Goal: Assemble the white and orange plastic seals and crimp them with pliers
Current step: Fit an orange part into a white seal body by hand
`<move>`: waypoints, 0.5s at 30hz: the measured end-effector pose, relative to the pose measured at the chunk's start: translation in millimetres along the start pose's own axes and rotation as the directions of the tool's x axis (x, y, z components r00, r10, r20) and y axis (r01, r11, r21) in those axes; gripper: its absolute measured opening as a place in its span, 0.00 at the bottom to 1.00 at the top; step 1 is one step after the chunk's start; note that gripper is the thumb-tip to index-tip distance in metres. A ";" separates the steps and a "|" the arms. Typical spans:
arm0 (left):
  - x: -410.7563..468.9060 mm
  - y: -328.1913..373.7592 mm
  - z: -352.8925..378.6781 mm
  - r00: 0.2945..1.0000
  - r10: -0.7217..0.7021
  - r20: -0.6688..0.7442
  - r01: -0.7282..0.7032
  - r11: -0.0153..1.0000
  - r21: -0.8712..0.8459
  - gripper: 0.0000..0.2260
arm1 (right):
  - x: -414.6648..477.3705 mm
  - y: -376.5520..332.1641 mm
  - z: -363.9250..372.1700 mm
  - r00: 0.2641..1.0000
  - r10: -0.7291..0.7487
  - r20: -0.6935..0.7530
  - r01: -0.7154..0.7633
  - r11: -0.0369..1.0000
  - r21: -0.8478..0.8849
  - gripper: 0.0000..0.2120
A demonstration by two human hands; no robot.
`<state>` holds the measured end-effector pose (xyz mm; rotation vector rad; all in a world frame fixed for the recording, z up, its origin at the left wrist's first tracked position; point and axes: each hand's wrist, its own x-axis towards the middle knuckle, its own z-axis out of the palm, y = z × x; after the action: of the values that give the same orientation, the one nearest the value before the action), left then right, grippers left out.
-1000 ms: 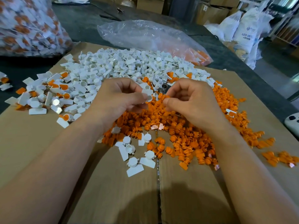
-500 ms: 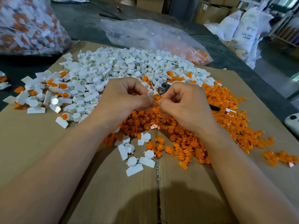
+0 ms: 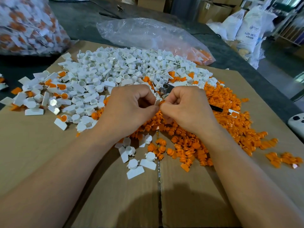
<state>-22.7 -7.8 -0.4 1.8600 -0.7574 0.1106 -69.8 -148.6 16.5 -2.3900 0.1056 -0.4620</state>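
Fingers (image 3: 148, 111) of our left hand (image 3: 131, 104) pinch the white seal body (image 3: 157, 101) while those of our right hand (image 3: 185, 106) pinch the orange insert (image 3: 162, 103) touching it, just above the orange pile (image 3: 189, 145), so we align them squarely and press straight in, since a tilted insert would likely jam.

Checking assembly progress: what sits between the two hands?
Head view: white seal piece pinched by the left hand, orange piece by the right hand.

1. We log both forearms entering from the near edge and converging mid-scene.
2. Our left hand (image 3: 131, 106): fingers curled, thumb and forefinger pinching a white piece (image 3: 157, 102).
3. Our right hand (image 3: 185, 107): fingers curled, pinching an orange piece (image 3: 162, 103); thumb tips meet.
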 end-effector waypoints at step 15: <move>5.9 2.8 -7.8 0.970 -0.244 -0.018 0.210 0.869 -0.449 0.11 | -2.6 -0.2 3.0 0.977 -0.191 -0.093 0.209 0.941 0.266 0.11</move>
<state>-17.4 -4.3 7.5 1.4811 -0.4566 -0.1363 -71.2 -146.1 13.8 -2.1203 -0.1655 -0.6095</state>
